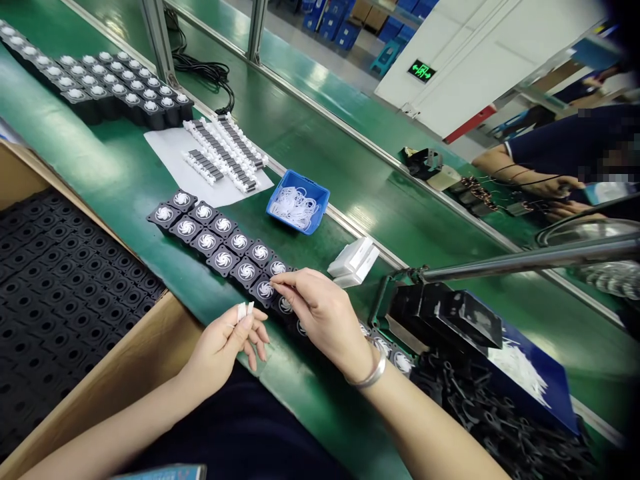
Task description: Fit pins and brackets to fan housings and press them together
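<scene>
Two rows of small black units with white swirl-shaped rotors [223, 259], like little fans, run diagonally along the green bench. My right hand [325, 313], with a silver bangle at the wrist, is over these rows. Its thumb and forefinger are pinched together at one rotor; whatever lies between the tips is hidden or too small to name. Nearer the bench edge my left hand [225, 343] has its thumb against the forefinger, gripping a small white piece [245, 311], while the other fingers hang loosely curled. The left hand is apart from the black units.
Beyond the rows are a blue bin [299, 202] of white rings and white paper [165, 150] bearing white-and-dark strips. More black units [120, 87] stand far left. A carton [150, 333] borders the near edge. Black parts [480, 413] lie right; a co-worker's arm [525, 173] is across the bench.
</scene>
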Available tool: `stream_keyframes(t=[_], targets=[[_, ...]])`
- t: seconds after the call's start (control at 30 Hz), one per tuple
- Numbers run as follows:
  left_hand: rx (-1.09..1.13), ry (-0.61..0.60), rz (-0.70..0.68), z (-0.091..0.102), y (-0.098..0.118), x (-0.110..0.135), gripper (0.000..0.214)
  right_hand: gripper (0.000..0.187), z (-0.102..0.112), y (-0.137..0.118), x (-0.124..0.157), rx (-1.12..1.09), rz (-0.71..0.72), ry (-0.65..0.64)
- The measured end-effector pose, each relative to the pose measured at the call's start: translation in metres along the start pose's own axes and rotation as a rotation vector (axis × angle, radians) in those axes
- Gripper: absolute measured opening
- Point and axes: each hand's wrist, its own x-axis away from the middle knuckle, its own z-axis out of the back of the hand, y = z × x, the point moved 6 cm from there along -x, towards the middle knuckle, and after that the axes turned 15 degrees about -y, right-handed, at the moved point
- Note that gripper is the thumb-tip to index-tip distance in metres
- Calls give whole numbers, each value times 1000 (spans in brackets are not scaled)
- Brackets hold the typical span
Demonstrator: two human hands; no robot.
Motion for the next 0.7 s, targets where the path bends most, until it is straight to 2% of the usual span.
stream_keyframes(t=[0.1,0.2,0.27,0.3,0.37,0.43,0.47,0.5,0.57,0.6,0.63,0.7], targets=[[24,-8,15,-1,0,-1,34,13,-6,1,-2,48,-1,-14],[23,-10,29,-1,0,-2,32,13,-10,1,-6,101,2,-89],[19,-19,31,-2,1,-3,32,16,-5,0,-9,167,13,-112],[16,-25,30,-3,1,-3,33,19,2,-1,-10,203,11,-80],[-3,-31,21,-3,4,-3,34,25,23,-5,-9,246,-17,67],[-39,-31,3,-4,8,-3,35,23,38,-10,-5,201,-47,160],[-63,-34,-8,-4,11,-3,35,21,39,-13,-4,138,-45,125],[-88,-40,-22,-5,14,-3,36,21,33,-16,-4,54,-31,37],[-145,-59,-60,-7,19,-3,37,22,14,-22,-3,-131,11,-181],[-170,-71,-80,-8,21,-3,37,19,4,-25,-2,-206,24,-245],[-188,-83,-98,-9,23,-3,37,15,-2,-26,-1,-257,26,-262],[-206,-92,-125,-10,25,-2,36,13,-9,-26,-1,-297,11,-215]])
